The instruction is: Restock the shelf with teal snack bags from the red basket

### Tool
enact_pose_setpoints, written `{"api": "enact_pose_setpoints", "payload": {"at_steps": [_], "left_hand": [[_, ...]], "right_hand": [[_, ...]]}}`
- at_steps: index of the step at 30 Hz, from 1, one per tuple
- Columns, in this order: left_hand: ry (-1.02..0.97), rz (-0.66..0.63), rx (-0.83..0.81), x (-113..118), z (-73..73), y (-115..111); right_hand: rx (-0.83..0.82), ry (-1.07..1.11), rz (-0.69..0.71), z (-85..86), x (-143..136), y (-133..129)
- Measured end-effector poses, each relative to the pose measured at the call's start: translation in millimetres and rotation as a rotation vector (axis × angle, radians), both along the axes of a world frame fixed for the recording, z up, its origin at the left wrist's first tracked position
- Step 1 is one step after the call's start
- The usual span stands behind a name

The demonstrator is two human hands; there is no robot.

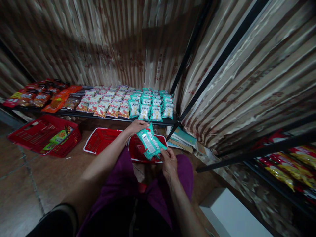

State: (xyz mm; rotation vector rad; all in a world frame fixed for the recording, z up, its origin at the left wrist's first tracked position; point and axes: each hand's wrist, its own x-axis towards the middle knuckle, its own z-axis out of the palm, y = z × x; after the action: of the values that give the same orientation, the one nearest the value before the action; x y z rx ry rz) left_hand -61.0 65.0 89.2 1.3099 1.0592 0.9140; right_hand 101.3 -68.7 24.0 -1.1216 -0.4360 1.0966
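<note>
Between my hands are teal snack bags (147, 139), at least two overlapping, held over a red basket (132, 153). My left hand (138, 126) is closed on the upper end of one bag. Lower down, my right hand (169, 160) pinches the corner of a bag. Just beyond my left hand, rows of similar teal snack bags (156, 112) lie on the low black shelf (158, 123). Red-and-white snack bags (113, 109) fill the shelf to their left. The basket's inside is mostly hidden by the bags I hold.
Another red basket (102, 141) stands left of my knees. Farther left, a third red basket (71, 140) holds a green packet (56, 139). Black shelf posts (212, 79) rise at the right. A white box (232, 214) sits on the floor by my right arm.
</note>
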Motion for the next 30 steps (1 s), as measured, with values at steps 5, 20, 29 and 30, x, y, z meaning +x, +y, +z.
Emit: {"api": "enact_pose_setpoints", "payload": {"at_steps": [5,20,29,30], "left_hand": [[0.155,0.048,0.143,3.6,-2.7,2.9],[0.547,0.002,0.356,12.4,9.2,-2.8],[0.657,-0.050,0.338,16.8,11.9,-0.2],[0.659,-0.063,0.325,17.5,11.3,0.7]], "right_hand": [[0.042,-0.038,0.020,-0.2,-6.4,-4.8],[0.358,-1.585,0.047,1.7,7.8,-4.4],[0.508,-1.791,0.355,11.5,-0.1,-7.5],[0.497,-1.790,0.344,11.0,-1.5,-8.2]]}}
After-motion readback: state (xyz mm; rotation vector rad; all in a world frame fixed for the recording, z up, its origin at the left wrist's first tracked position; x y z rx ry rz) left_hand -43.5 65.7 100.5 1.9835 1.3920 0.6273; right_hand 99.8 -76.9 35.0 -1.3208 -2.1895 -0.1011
